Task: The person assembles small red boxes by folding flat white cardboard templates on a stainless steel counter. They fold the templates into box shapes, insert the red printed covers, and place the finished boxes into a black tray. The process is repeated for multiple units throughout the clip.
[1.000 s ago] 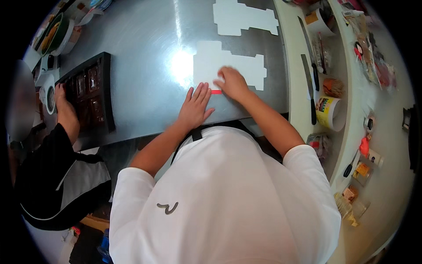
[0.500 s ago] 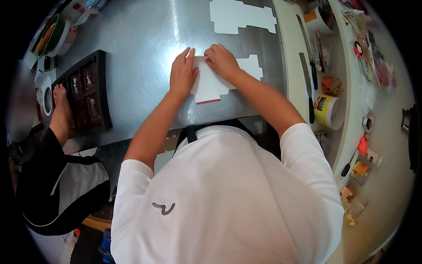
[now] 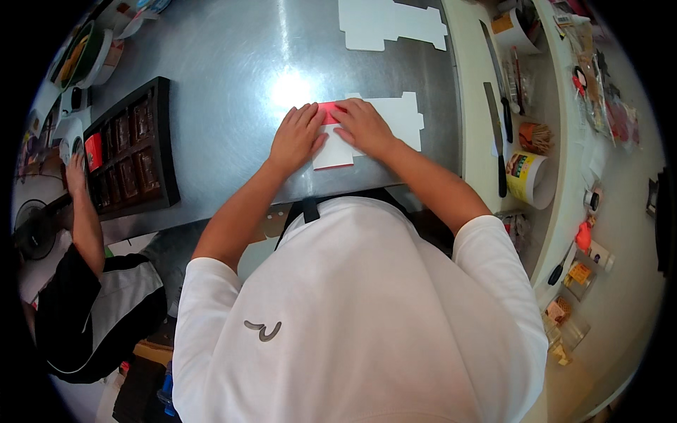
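Observation:
A white die-cut cardboard box blank [image 3: 391,116] lies on the steel table before me. Its far flap is folded over and shows a red outer face [image 3: 328,113]. My left hand [image 3: 295,134] rests on the left edge of this fold, fingers stretched out. From the other side my right hand [image 3: 365,128] lies on the blank, fingers extended and spread, the tips touching the red flap. Between the hands the blank's white near panel [image 3: 331,150] ends in a thin red edge. A second white blank [image 3: 391,25] lies flat farther away.
At left, a black tray [image 3: 166,141] holds several brown wrapped pieces and a red packet [image 3: 93,151]. Another person's hand [image 3: 75,173] is beside it. Long knives [image 3: 491,113] lie along the right ledge, near a yellow-labelled tub [image 3: 525,176] and a bundle of sticks [image 3: 536,137].
The far flap has been folded toward me, exposing its red face. My hands have moved slightly nearer. The other person's hand has shifted from the tray, where a red packet now shows.

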{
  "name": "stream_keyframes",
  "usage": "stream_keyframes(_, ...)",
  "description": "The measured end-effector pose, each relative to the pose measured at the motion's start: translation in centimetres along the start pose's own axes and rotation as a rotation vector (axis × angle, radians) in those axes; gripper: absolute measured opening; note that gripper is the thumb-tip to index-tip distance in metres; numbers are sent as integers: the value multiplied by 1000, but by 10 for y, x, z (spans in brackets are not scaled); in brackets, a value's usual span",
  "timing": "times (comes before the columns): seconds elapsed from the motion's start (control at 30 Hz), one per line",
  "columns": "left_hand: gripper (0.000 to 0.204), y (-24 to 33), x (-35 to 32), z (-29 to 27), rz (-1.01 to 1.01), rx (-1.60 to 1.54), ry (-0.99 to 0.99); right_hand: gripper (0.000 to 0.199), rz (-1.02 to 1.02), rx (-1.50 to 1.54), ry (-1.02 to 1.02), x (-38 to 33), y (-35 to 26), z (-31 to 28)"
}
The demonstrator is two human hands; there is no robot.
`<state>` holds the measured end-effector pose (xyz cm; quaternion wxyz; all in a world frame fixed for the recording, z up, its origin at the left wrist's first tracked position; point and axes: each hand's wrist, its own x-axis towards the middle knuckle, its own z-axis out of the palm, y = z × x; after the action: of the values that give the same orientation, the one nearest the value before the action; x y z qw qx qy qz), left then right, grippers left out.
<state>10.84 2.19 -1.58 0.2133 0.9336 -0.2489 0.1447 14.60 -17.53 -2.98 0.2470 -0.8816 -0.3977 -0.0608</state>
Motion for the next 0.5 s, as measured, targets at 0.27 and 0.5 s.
stream_keyframes(0.27,11,-26,46,1,-272,-86,-121,11,175,152,-85,49,23,-16)
stream_keyframes(0.5,12,-41,53,20,-109,75,-211,13,180,-69,-196,57,31,0)
